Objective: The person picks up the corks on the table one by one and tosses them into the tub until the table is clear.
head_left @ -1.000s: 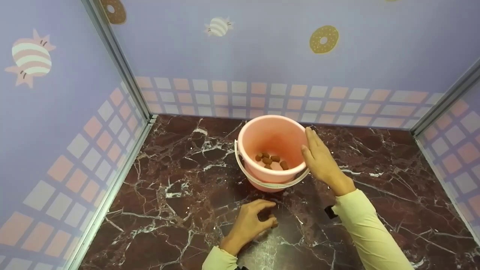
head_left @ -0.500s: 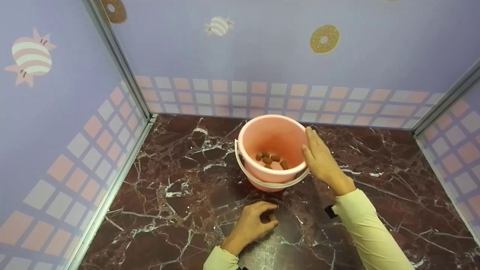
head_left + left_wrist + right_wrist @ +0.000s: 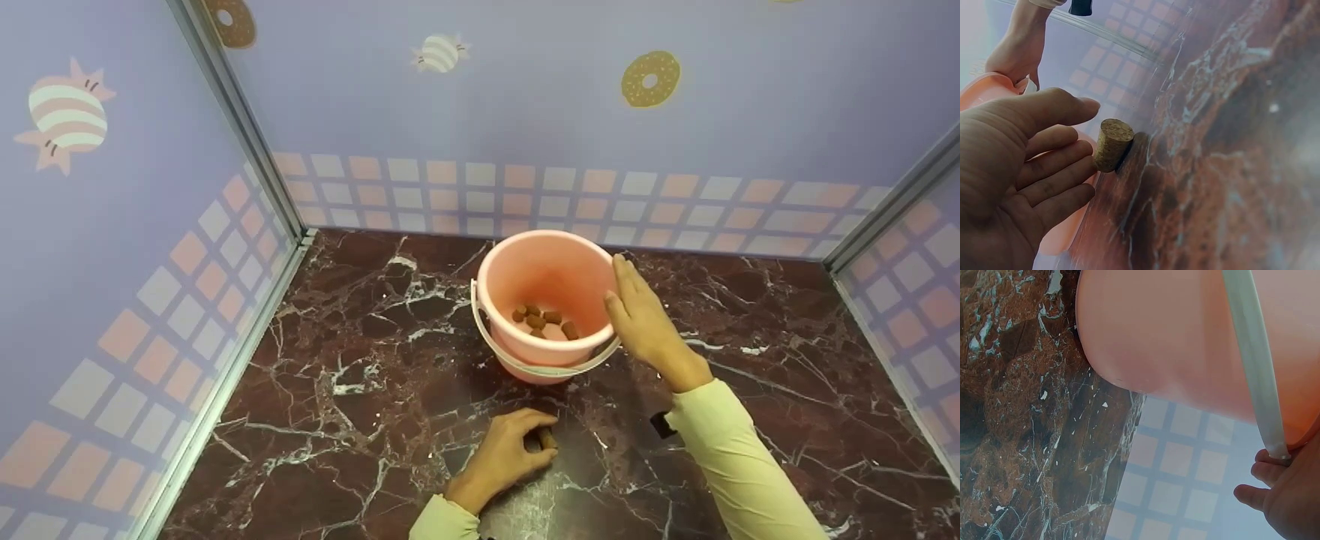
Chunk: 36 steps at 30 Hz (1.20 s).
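In the head view a pink bucket (image 3: 551, 247) stands upright at the back middle, with several brown corks (image 3: 535, 321) at its bottom. My right hand (image 3: 645, 326) rests against the right side of its rim, fingers straight; in the right wrist view its fingertips are beside the end of the pale handle (image 3: 1255, 360). In front of the bucket, my left hand (image 3: 502, 454) is low at the table, thumb and fingers spread around a single cork (image 3: 1113, 145). That cork lies on its side by the fingertips, and the thumb (image 3: 1067, 107) stands apart from it.
The dark red marbled tabletop (image 3: 360, 450) has white veins. A lilac back wall (image 3: 525, 112) with pink and white squares rises behind the bucket. Side panels close off the left and right, with metal strips (image 3: 247, 112) at the corners.
My left hand has shifted slightly right, and the cork now shows between its thumb and fingers. The right hand and the bucket have stayed put.
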Tool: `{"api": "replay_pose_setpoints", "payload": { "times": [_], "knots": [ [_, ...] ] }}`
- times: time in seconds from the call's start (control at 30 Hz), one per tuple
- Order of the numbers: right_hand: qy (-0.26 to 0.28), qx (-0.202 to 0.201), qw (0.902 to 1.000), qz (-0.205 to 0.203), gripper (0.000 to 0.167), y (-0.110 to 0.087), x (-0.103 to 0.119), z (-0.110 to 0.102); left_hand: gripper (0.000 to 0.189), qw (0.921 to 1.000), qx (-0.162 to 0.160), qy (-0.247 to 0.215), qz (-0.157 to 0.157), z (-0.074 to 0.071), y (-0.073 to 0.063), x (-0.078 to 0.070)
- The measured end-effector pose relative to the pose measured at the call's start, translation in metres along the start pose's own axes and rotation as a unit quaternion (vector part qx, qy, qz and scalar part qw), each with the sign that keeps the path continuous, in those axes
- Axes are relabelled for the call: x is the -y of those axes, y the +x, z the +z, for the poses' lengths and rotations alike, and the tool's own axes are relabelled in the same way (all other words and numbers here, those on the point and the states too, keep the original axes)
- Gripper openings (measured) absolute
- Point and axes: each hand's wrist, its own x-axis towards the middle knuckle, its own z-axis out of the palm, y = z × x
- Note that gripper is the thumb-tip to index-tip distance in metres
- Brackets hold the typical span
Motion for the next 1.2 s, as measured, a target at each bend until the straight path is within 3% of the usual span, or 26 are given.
{"api": "replay_pose_setpoints", "payload": {
  "times": [0.67,0.93,1.2],
  "knots": [
    [0.000,0.006,0.9999,0.011,0.064,0.0005,-0.0001,-0.0005,0.037,0.9999,0.016,0.002,-0.002,0.0048,-0.0036,0.0021],
    [0.000,0.002,1.0000,0.006,0.065,0.0007,-0.0003,0.0003,0.036,0.9997,0.017,0.005,-0.017,0.0073,-0.0044,0.0010],
    [0.000,-0.003,1.0000,-0.003,0.064,0.0002,-0.0011,0.0005,0.033,0.9996,0.000,-0.007,-0.026,0.0101,-0.0044,-0.0014]
  ]
}}
